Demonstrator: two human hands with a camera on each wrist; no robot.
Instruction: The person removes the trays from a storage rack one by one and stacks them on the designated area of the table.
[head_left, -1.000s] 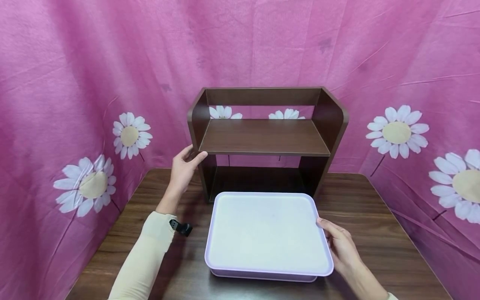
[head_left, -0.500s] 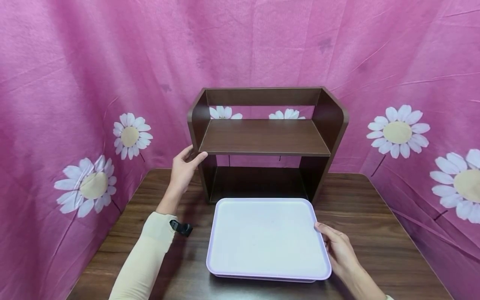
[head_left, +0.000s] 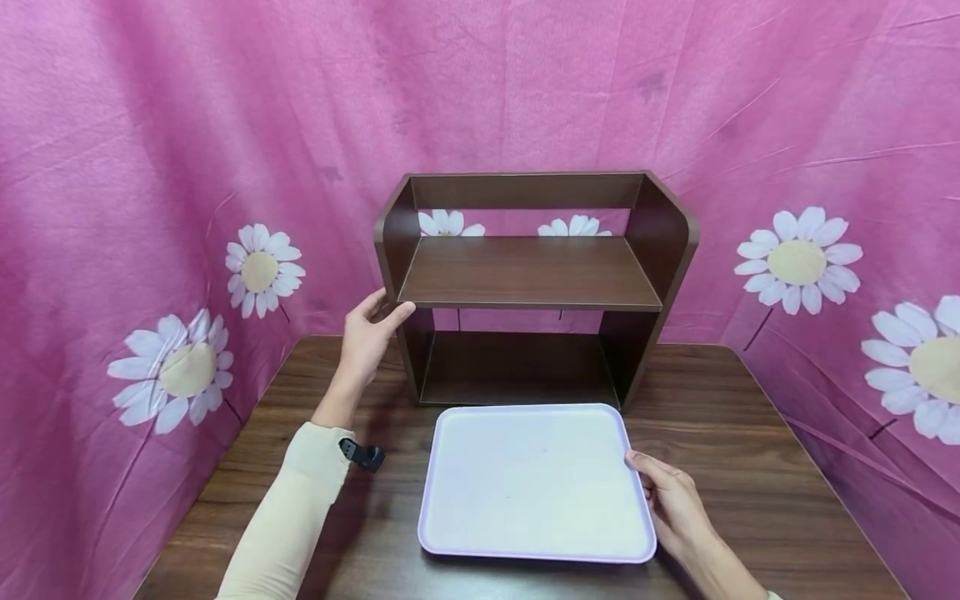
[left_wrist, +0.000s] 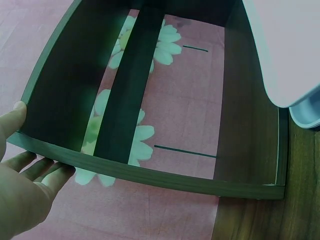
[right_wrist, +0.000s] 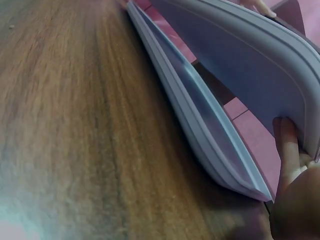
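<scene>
My right hand [head_left: 675, 500] pinches the right rim of a shallow pale lilac tray [head_left: 536, 483], thumb on top and fingers underneath. A second tray of the same kind [right_wrist: 187, 110] lies on the table below it. In the right wrist view a gap shows between the two, the held one tilted above; the head view hides the lower tray. My left hand [head_left: 367, 337] grips the left side panel of a dark brown two-tier shelf [head_left: 532, 271], thumb at the front edge and fingers outside. The trays lie in front of the shelf's lower tier.
A wood-grain table [head_left: 735, 433] bears the shelf and trays. Pink curtain [head_left: 525, 92] with printed daisies surrounds the table's back and sides. A black wrist strap [head_left: 362, 455] sits on my left sleeve.
The held tray has come down and its far edge has drawn nearer to me, covering the lower tray's visible front strip. My right hand moved with it; the left hand stays on the shelf.
</scene>
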